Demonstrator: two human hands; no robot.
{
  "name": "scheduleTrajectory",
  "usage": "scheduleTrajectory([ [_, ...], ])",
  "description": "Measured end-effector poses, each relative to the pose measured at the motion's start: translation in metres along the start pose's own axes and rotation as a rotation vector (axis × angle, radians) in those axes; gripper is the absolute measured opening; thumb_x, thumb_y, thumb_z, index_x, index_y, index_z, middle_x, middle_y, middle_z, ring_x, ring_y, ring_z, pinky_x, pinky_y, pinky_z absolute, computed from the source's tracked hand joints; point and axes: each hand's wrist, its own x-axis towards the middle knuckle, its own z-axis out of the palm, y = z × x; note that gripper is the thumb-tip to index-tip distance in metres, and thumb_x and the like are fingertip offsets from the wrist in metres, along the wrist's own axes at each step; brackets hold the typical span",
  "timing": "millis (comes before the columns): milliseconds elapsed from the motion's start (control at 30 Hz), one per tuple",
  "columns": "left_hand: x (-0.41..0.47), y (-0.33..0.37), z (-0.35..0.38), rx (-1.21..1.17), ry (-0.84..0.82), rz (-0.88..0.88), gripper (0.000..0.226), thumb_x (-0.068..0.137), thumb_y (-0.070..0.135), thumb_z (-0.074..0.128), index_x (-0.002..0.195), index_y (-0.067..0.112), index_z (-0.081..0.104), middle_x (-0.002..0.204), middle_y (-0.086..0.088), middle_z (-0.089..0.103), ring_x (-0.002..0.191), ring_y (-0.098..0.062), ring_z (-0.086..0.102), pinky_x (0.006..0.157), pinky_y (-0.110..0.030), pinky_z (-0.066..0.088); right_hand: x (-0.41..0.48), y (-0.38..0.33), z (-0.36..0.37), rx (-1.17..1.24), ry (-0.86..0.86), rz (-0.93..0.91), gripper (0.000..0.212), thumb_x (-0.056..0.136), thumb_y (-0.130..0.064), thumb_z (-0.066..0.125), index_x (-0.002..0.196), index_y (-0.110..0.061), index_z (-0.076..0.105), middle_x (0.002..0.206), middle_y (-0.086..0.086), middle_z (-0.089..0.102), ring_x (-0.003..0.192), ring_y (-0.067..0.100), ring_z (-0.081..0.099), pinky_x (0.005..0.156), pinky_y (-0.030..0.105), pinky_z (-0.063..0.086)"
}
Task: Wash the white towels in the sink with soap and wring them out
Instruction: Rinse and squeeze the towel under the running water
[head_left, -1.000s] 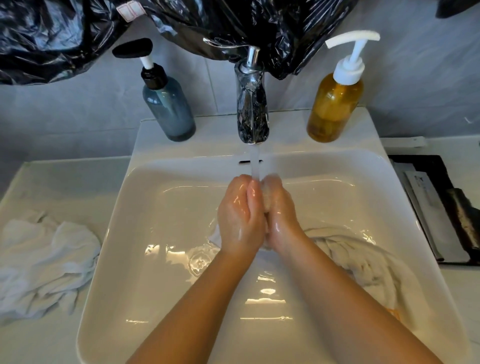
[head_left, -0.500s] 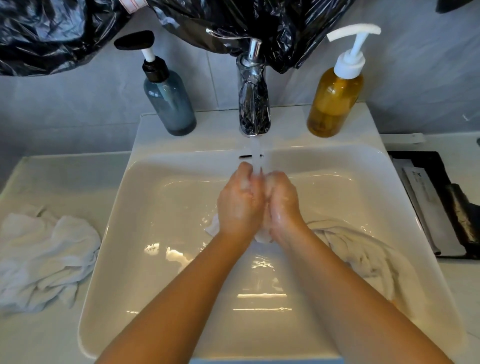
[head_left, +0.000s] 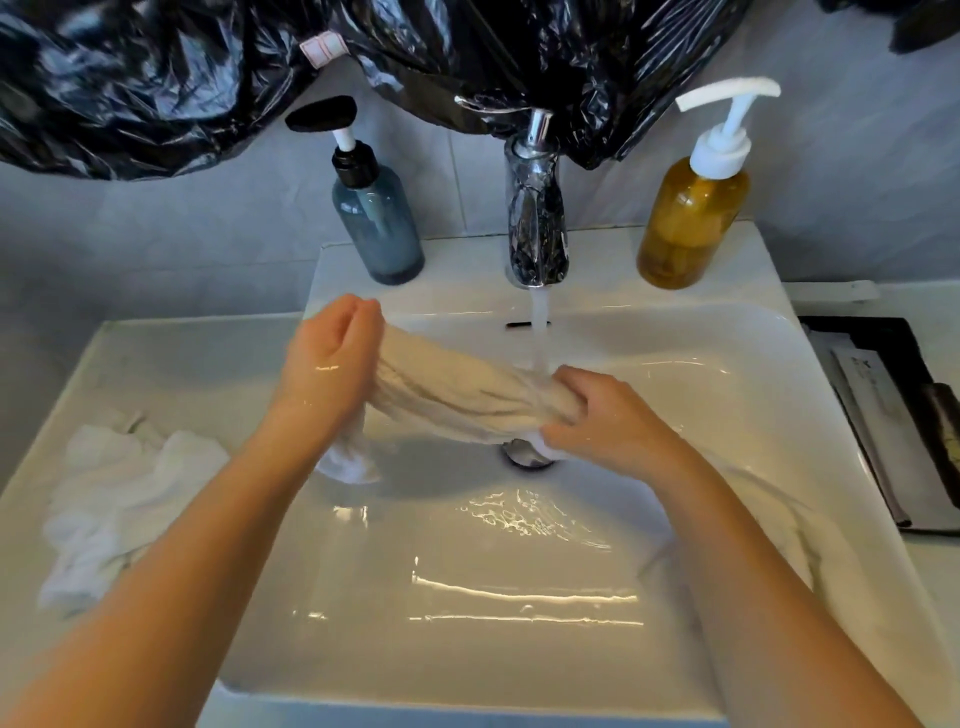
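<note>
Far to the left of the tap, a crumpled white towel (head_left: 119, 499) lies on the bench (head_left: 171, 364), just beside the sink (head_left: 519, 649). Nearer the tap, the person's left hand (head_left: 332, 358) is raised over the basin, fingers curled round one end of a wet towel (head_left: 457, 395). A short tail of the cloth hangs below that wrist. Behind this hand, just left of the tap, a blue-grey pump bottle (head_left: 379, 228) with a black pump stands upright on the back ledge. The wet towel is bunched into a thick roll and slopes down from the left hand towards the tap. The chrome tap (head_left: 535, 228) is running, and its stream (head_left: 540, 332) lands where the right hand (head_left: 597, 415) clamps the towel's other end, right above the drain (head_left: 524, 452). The two hands are well apart. Right of the tap stands an amber pump bottle (head_left: 691, 223) with a white pump. Lower right of the tap, something pale and blurred lies in the basin beside the right forearm; I cannot tell what it is. Farthest right of the tap, a dark tray (head_left: 883, 415) sits on the bench.
</note>
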Motion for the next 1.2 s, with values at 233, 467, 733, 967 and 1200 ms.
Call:
scheduleTrajectory([
  [233,-0.038,-0.047,0.029,0.195,-0.331,-0.143,0.019,0.103,0.033,0.04,0.098,0.022,0.054,0.09,-0.002,0.062,0.076,-0.008,0.053,0.068,-0.022,0.042,-0.004,0.0,-0.01,0.394,0.14,-0.017,0.021,0.083,-0.008,0.061,0.098,-0.022,0.06,0.092,0.005,0.065,0.082,0.019,0.061,0.071,0.031,0.047],
  [467,-0.04,-0.025,0.066,0.115,-0.354,0.16,0.072,0.085,0.044,0.069,0.143,0.029,0.029,0.128,0.005,0.054,0.115,-0.014,0.052,0.095,-0.035,0.047,-0.008,-0.003,-0.012,0.479,0.199,-0.022,0.024,0.084,-0.007,0.058,0.102,-0.023,0.063,0.091,-0.001,0.067,0.086,0.016,0.064,0.073,0.026,0.046],
  [733,-0.03,-0.012,0.094,-0.042,-0.451,-0.039,0.036,0.086,0.022,0.063,0.121,0.026,0.055,0.107,0.003,0.067,0.089,-0.012,0.064,0.069,-0.022,0.052,0.004,0.001,-0.01,0.584,0.349,0.102,0.018,0.086,-0.021,0.059,0.102,-0.026,0.066,0.091,0.001,0.072,0.094,0.026,0.07,0.085,0.042,0.056],
  [967,-0.056,-0.01,0.09,-0.451,-0.358,0.106,0.036,0.086,0.021,0.046,0.122,0.019,0.048,0.103,0.008,0.063,0.09,-0.005,0.062,0.074,-0.017,0.05,0.011,-0.015,0.014,0.944,0.365,0.147,0.036,0.095,-0.002,0.039,0.104,-0.02,0.069,0.093,0.003,0.071,0.081,0.019,0.069,0.066,0.03,0.055],
  [1200,-0.061,0.004,0.131,-0.354,-0.079,-0.055,0.033,0.092,0.056,0.036,0.094,0.028,0.054,0.076,0.003,0.064,0.071,-0.01,0.062,0.063,-0.037,0.052,0.019,-0.028,0.036,1.037,0.249,0.308,0.028,0.088,-0.046,0.056,0.078,-0.02,0.062,0.068,0.002,0.061,0.063,0.017,0.06,0.063,0.028,0.047],
])
